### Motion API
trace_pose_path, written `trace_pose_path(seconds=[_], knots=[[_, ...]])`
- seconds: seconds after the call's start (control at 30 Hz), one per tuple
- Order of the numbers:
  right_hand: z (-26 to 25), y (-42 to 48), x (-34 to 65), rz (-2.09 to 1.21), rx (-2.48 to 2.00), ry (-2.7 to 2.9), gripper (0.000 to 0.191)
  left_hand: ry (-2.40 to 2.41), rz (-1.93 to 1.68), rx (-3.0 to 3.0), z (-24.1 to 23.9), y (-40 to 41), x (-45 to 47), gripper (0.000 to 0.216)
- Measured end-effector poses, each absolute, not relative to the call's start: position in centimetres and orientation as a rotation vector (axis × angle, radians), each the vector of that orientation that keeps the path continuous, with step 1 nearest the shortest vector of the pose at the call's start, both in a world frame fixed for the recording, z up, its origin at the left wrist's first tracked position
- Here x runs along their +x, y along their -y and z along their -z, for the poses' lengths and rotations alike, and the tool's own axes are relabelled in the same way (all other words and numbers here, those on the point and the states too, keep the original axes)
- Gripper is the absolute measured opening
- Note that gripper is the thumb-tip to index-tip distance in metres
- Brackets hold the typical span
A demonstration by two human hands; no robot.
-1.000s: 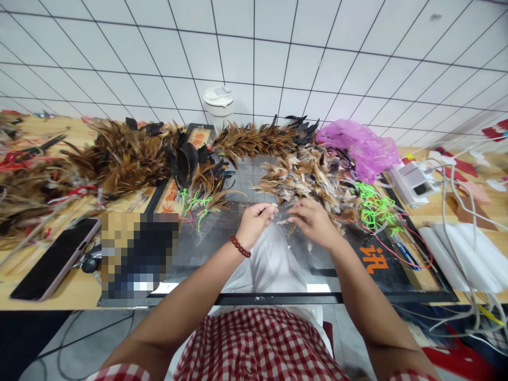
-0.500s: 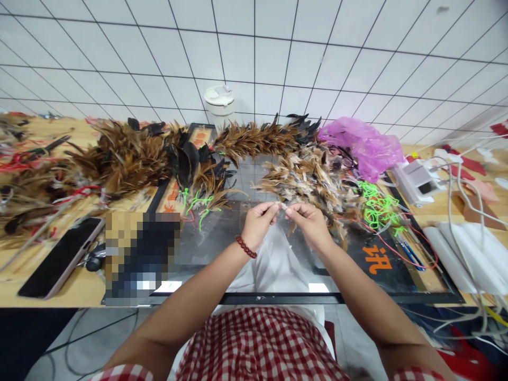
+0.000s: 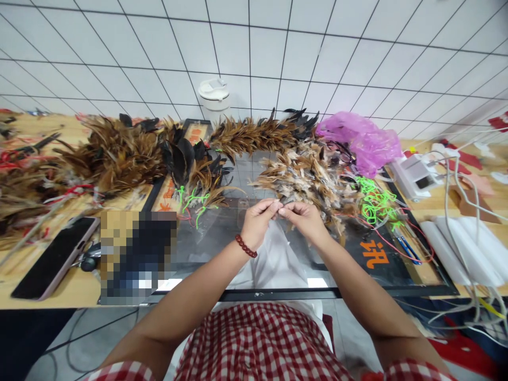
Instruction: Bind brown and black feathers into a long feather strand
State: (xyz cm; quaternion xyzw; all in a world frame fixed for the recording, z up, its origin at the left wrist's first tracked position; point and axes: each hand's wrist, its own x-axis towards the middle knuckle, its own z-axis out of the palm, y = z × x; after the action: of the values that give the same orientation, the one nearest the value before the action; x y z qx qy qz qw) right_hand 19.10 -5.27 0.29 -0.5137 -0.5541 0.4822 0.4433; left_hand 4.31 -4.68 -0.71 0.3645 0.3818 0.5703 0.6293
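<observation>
My left hand (image 3: 259, 218) and my right hand (image 3: 304, 219) meet over the dark glass panel (image 3: 198, 254), fingertips pinched together. Whatever lies between them is too small to make out. Just beyond my right hand spreads a pile of pale brown feathers (image 3: 305, 174). Left of my hands lies a bunch of black and brown feathers (image 3: 198, 172) with green strings (image 3: 194, 200) at its base. Farther back, a long brown feather strip (image 3: 254, 132) runs across the panel. A beaded bracelet (image 3: 245, 246) circles my left wrist.
Brown feathers (image 3: 119, 153) heap up on the left, near a phone (image 3: 55, 259). A lidded white container (image 3: 214, 98) stands by the tiled wall. To the right are a purple plastic bag (image 3: 361, 140), tangled green string (image 3: 375, 201), blue pens (image 3: 408, 248), a white device (image 3: 416, 177) and cables.
My right fingers have shifted slightly left, closer against my left fingertips. The whole view has moved a little; the feathers and other table items stay in place.
</observation>
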Motion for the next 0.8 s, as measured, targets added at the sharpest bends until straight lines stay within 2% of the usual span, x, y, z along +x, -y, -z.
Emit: trace_pose_path(seconds=[0.13,0.23,0.37,0.47,0.57,0.67,0.8], knots=[[-1.4,4.8,22.0,-0.571,-1.248,1.867,0.013,-0.872,-1.337,0.753,0.6,4.3,3.9,0.028],[-1.9,4.6,23.6,-0.446,-1.127,2.206,0.016,-0.848,-1.332,0.715,0.6,4.1,3.8,0.03],[-1.7,4.7,23.8,-0.501,-1.076,2.519,0.018,-0.876,-1.319,0.706,0.8,4.0,3.7,0.031],[-1.5,4.7,23.3,-0.519,-1.138,2.495,0.017,-0.894,-1.307,0.734,0.9,3.9,3.7,0.031],[-1.2,4.6,22.6,-0.613,-1.21,2.191,0.013,-0.91,-1.264,0.782,1.1,3.7,4.0,0.029],[-0.5,4.3,21.8,-0.857,-1.205,1.733,0.006,-0.918,-1.165,0.794,1.0,3.1,4.7,0.028],[0.4,3.9,21.0,-1.167,-1.112,1.367,0.028,-0.894,-1.11,0.773,0.8,2.0,5.8,0.028]])
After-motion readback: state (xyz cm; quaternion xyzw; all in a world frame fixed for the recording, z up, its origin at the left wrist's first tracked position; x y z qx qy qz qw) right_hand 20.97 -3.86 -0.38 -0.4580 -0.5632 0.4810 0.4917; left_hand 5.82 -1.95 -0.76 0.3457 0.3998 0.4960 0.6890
